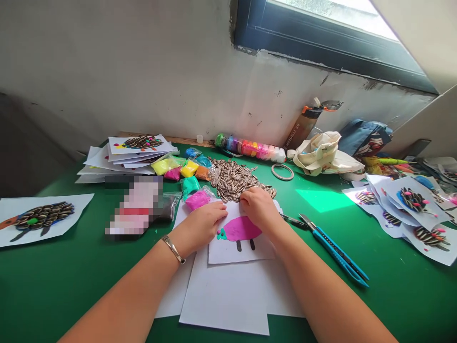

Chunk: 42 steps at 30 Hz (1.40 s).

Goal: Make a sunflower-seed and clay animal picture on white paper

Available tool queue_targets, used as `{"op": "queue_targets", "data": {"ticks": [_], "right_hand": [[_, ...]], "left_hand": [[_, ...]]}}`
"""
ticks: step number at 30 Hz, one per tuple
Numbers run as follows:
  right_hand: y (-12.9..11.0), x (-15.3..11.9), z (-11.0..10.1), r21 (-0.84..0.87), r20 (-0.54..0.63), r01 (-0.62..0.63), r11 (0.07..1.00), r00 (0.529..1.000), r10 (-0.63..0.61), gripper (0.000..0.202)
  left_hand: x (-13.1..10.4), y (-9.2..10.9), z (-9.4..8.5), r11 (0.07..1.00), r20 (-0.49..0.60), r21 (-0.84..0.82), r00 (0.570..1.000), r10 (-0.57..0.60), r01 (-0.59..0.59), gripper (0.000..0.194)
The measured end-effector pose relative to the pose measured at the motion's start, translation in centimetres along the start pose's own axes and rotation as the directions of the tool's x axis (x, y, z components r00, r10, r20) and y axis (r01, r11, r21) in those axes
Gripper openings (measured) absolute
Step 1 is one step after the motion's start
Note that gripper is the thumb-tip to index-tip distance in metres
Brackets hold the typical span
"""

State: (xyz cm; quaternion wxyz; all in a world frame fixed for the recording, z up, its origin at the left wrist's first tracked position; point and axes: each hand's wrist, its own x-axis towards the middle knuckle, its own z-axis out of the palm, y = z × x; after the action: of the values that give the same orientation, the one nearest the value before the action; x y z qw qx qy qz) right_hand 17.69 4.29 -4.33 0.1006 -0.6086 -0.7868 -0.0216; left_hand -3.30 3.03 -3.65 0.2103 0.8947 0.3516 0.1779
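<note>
A white paper card (246,250) lies in front of me on a stack of blank sheets (228,295). A pink clay body with a teal head (238,229) and two black legs is stuck on it. My left hand (203,223), with a bracelet on the wrist, rests curled on the card's left edge. My right hand (260,206) rests curled at the card's top edge, its fingers at the near rim of a heap of striped sunflower seeds (233,178). Whether either hand pinches a seed is hidden.
Bags of coloured clay (185,172) lie left of the seeds, clay tubs (250,147) behind them. Finished seed pictures lie at the left (39,216), back left (137,147) and right (410,202). Blue scissors (335,250), a tape ring (282,172), a bottle (303,125) and cloth bags (324,152) lie right.
</note>
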Motion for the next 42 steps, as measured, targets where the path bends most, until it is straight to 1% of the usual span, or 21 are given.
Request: {"op": "queue_targets", "data": {"ticks": [2, 4, 6, 7, 9, 11, 13, 15, 18, 22, 28, 33, 38, 42], "right_hand": [[0.0, -0.2, -0.2, 0.019, -0.008, 0.009, 1.000, 1.000, -0.009, 0.026], [-0.1, -0.6, -0.8, 0.092, -0.047, -0.011, 0.996, 0.999, 0.016, 0.025], [-0.5, -1.4, -1.8, 0.243, -0.078, -0.047, 0.969, 0.995, 0.068, 0.024], [-0.8, -1.9, -2.4, 0.333, -0.068, -0.061, 0.941, 0.994, 0.089, 0.023], [-1.4, -3.0, -3.3, 0.492, 0.005, -0.038, 0.870, 0.999, 0.041, 0.020], [-2.1, -4.0, -3.7, 0.596, 0.065, -0.026, 0.803, 0.998, -0.016, 0.020], [-2.8, -4.6, -3.7, 0.648, 0.117, -0.045, 0.760, 0.992, -0.041, 0.020], [-3.3, -4.8, -3.4, 0.677, 0.155, -0.097, 0.730, 0.988, -0.013, 0.015], [-3.9, -4.6, -3.1, 0.684, 0.152, -0.118, 0.720, 0.988, 0.018, 0.014], [-4.2, -4.2, -3.1, 0.648, 0.127, -0.066, 0.759, 0.992, -0.023, 0.020], [-4.6, -4.1, -2.9, 0.558, 0.093, -0.035, 0.829, 0.995, -0.021, 0.022], [-5.0, -4.0, -2.6, 0.467, 0.120, -0.042, 0.883, 0.993, -0.016, 0.024], [-5.1, -3.9, -2.3, 0.413, 0.161, -0.051, 0.909, 0.987, -0.018, 0.025], [-5.3, -3.8, -2.1, 0.371, 0.163, -0.054, 0.927, 0.987, -0.008, 0.026]], "left_hand": [[0.0, 0.0, 0.0, 1.000, -0.005, -0.010, 1.000, 0.003, -0.003, 0.029], [0.0, 0.0, -0.1, 1.000, -0.010, -0.016, 1.000, 0.007, -0.007, 0.029], [0.1, 0.0, -0.2, 1.000, -0.012, -0.022, 1.000, 0.009, -0.009, 0.028], [0.1, 0.0, -0.2, 1.000, -0.011, -0.028, 1.000, 0.011, -0.011, 0.028], [0.2, 0.1, -0.4, 0.999, -0.008, -0.044, 1.000, 0.016, -0.017, 0.028], [0.3, 0.2, -0.5, 0.998, -0.001, -0.062, 1.000, 0.021, -0.021, 0.027], [0.4, 0.4, -0.7, 0.997, 0.005, -0.072, 1.000, 0.016, -0.016, 0.027], [0.4, 0.5, -0.8, 0.997, 0.027, -0.077, 1.000, 0.007, -0.005, 0.027], [0.4, 0.6, -1.0, 0.996, 0.034, -0.087, 0.999, -0.009, 0.012, 0.027], [0.3, 0.6, -1.1, 0.995, 0.014, -0.099, 1.000, -0.001, 0.002, 0.027], [0.3, 0.6, -1.2, 0.995, 0.023, -0.096, 1.000, -0.001, 0.003, 0.025], [0.4, 0.7, -1.4, 0.994, 0.031, -0.110, 1.000, -0.006, 0.010, 0.022], [0.4, 0.9, -1.6, 0.991, 0.053, -0.136, 0.999, -0.001, 0.009, 0.021], [0.4, 1.0, -1.7, 0.989, 0.074, -0.149, 0.997, -0.011, 0.022, 0.021]]}}
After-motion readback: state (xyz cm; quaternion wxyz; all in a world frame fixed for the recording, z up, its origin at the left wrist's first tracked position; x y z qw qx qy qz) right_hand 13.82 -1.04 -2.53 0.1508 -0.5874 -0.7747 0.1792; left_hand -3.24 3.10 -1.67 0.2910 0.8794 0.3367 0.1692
